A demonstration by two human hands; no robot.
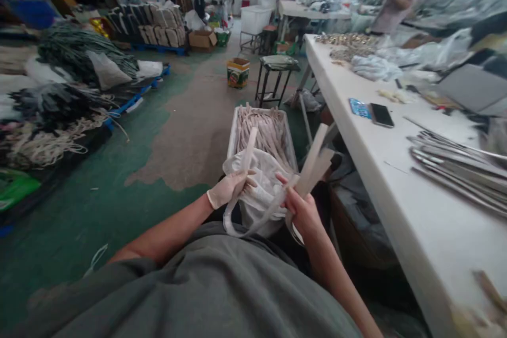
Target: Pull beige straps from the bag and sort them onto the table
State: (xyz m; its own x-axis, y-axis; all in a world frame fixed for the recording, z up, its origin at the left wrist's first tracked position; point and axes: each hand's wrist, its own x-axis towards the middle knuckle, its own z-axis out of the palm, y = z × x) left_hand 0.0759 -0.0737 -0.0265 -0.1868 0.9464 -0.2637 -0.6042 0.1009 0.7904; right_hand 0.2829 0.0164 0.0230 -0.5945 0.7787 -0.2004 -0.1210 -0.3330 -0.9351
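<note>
One white rectangular plastic crate [292, 142] ahead, full of beige fabric strips [257, 121], too tangled to count. Two hands over lap, forearms angled inward. Pale-gloved left hand [229, 189] pinches one long off-white flat strap [249, 153], end up, slack looping toward bare right hand [303, 208], which grips off-white strap bundle [315, 166]; overlapped, count unclear. Crumpled white bag [266, 169] hides crate's near end.

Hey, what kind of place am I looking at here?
Probably a factory workshop handling straps or similar goods: a crate of pale strips stands ahead, bundled dark strips lie on the long white table, and heaped material sits on blue pallets.
</note>
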